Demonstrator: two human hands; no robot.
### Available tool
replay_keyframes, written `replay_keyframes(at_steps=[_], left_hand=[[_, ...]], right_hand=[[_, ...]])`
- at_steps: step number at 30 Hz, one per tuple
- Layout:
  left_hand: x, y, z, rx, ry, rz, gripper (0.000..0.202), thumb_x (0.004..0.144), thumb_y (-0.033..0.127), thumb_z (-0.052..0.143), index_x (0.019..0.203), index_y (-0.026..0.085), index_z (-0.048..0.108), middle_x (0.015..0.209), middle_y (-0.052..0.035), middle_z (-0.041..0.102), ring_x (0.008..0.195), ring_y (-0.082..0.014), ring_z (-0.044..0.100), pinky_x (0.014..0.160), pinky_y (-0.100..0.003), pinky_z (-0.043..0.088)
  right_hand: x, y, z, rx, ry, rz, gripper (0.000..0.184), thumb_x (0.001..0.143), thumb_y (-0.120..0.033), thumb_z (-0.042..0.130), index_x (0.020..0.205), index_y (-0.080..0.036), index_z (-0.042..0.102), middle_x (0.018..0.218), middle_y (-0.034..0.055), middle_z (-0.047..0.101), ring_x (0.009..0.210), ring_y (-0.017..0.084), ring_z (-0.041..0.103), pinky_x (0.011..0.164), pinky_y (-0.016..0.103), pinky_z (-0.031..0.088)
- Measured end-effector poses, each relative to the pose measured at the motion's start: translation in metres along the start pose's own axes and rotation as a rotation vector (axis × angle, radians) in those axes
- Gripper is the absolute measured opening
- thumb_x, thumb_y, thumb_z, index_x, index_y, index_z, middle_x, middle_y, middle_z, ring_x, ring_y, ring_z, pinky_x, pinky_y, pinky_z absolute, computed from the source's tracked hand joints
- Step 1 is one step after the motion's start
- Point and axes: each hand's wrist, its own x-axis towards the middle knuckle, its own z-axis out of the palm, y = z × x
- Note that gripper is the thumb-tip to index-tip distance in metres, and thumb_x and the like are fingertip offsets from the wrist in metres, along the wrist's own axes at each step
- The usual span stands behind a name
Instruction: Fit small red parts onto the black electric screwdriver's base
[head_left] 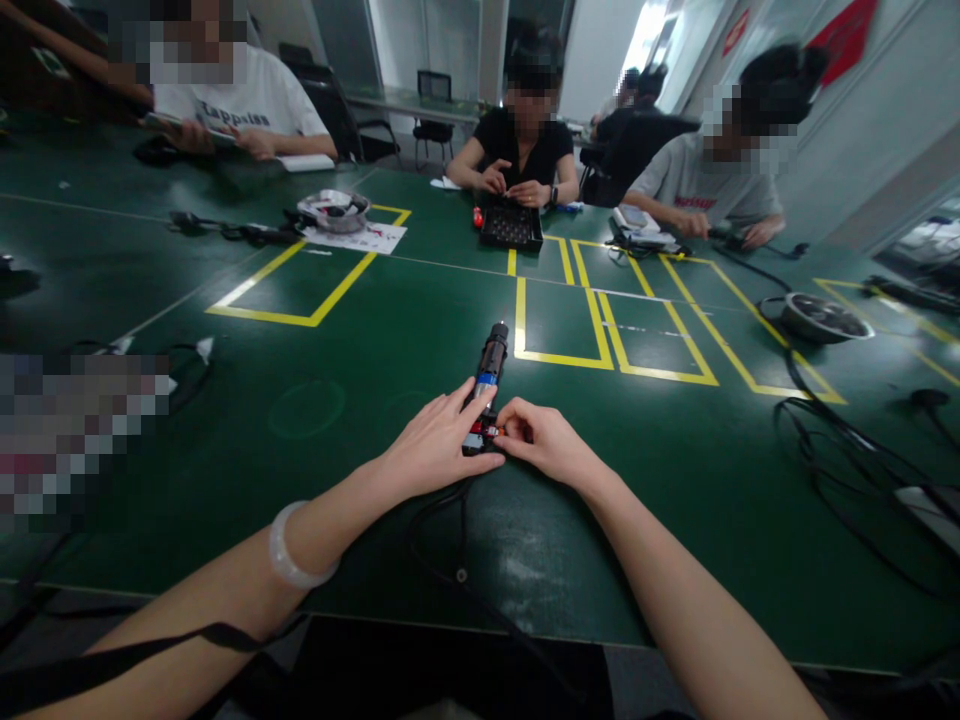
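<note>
Black with a blue band, the electric screwdriver (pixel 487 385) lies flat on the green table (pixel 360 430), its tip pointing away from the person. The left hand (pixel 439 445) rests on its near end, fingers draped over the body and closed lightly around it. The right hand (pixel 544 440) meets it from the other side, thumb and forefinger pinched together on a small red part (pixel 491 431) at the tool's base. A black cable (pixel 450 540) runs from the tool back toward the table's near edge. A pale bangle (pixel 289 550) sits on the left wrist.

Farther out, yellow tape rectangles (pixel 559 325) mark the tabletop. Across the table a person works over a black tray (pixel 511 227); another, at far left, wears a white shirt (pixel 240 100) whose print is too blurred to read for certain. A metal bowl (pixel 334 208) stands on a printed sheet (pixel 360 238), its writing illegible.
</note>
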Motion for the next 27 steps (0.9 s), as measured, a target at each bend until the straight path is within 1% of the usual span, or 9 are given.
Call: replay_keyframes(at_steps=[4,7,9,12,15,19,23,27], left_hand=[[-0.0006,0.001,-0.0014,-0.007,-0.01,-0.018,0.095,0.087,0.067,0.057,0.163,0.017,0.027,0.165,-0.0225,0.024,0.145,-0.0402,0.039,0.112,-0.052,0.039],[-0.0009,0.0016,-0.001,-0.002,-0.008,-0.029,0.092,0.088,0.065,0.056,0.162,0.019,0.028,0.164,-0.0219,0.025,0.141,-0.0413,0.044,0.109,-0.053,0.041],[-0.0008,0.0026,0.0002,0.007,0.005,-0.027,0.089,0.09,0.063,0.055,0.162,0.02,0.028,0.164,-0.0211,0.026,0.14,-0.0414,0.044,0.108,-0.054,0.042],[-0.0003,0.0053,0.0026,0.02,0.045,-0.024,0.083,0.091,0.058,0.054,0.162,0.021,0.029,0.163,-0.0193,0.03,0.137,-0.0401,0.047,0.105,-0.052,0.045],[0.0014,0.0075,0.0047,0.034,0.082,-0.033,0.075,0.093,0.051,0.055,0.159,0.023,0.035,0.161,-0.0181,0.034,0.13,-0.0384,0.052,0.102,-0.051,0.047],[0.0052,0.006,0.0061,0.028,0.117,-0.042,0.066,0.094,0.051,0.053,0.154,0.025,0.045,0.158,-0.0176,0.037,0.127,-0.0374,0.053,0.101,-0.052,0.048],[0.0079,0.0017,0.0047,0.001,0.153,-0.039,0.062,0.089,0.046,0.061,0.147,0.025,0.052,0.154,-0.0157,0.041,0.125,-0.0348,0.054,0.1,-0.05,0.05],[0.009,-0.0005,0.0016,-0.01,0.146,-0.049,0.06,0.085,0.045,0.064,0.142,0.028,0.057,0.147,-0.0129,0.048,0.12,-0.033,0.056,0.098,-0.049,0.052]], right_hand=[[0.0003,0.0011,0.0028,0.082,-0.003,0.002,0.012,0.088,-0.026,0.064,0.09,-0.02,0.054,0.067,-0.0063,0.053,0.057,0.01,0.047,0.057,0.023,0.035],[-0.0004,-0.0006,0.0036,0.106,0.001,-0.016,0.009,0.089,-0.027,0.06,0.091,-0.02,0.054,0.069,-0.0048,0.055,0.06,0.011,0.05,0.059,0.024,0.038],[-0.0011,-0.0028,0.0037,0.101,0.004,-0.034,0.005,0.089,-0.021,0.056,0.092,-0.021,0.053,0.072,-0.0041,0.057,0.062,0.011,0.051,0.06,0.024,0.039],[-0.0018,-0.0058,0.0036,0.062,-0.001,-0.053,0.012,0.083,-0.012,0.053,0.092,-0.021,0.051,0.073,-0.0046,0.057,0.061,0.01,0.05,0.061,0.023,0.039],[-0.002,-0.0066,0.0032,0.04,0.002,-0.064,0.016,0.081,-0.01,0.052,0.092,-0.022,0.05,0.073,-0.0047,0.058,0.061,0.011,0.051,0.061,0.024,0.04],[-0.0025,-0.0059,0.0041,0.025,0.01,-0.089,0.017,0.082,-0.011,0.052,0.095,-0.022,0.051,0.076,-0.0039,0.059,0.064,0.012,0.054,0.065,0.025,0.042],[-0.0028,-0.0058,0.0076,-0.002,-0.003,-0.095,0.018,0.085,-0.014,0.053,0.1,-0.022,0.052,0.081,-0.002,0.062,0.072,0.014,0.058,0.071,0.027,0.045],[-0.0023,-0.0041,0.0095,-0.022,-0.002,-0.1,0.02,0.087,-0.016,0.054,0.106,-0.022,0.053,0.087,0.0,0.063,0.076,0.015,0.06,0.074,0.029,0.047]])
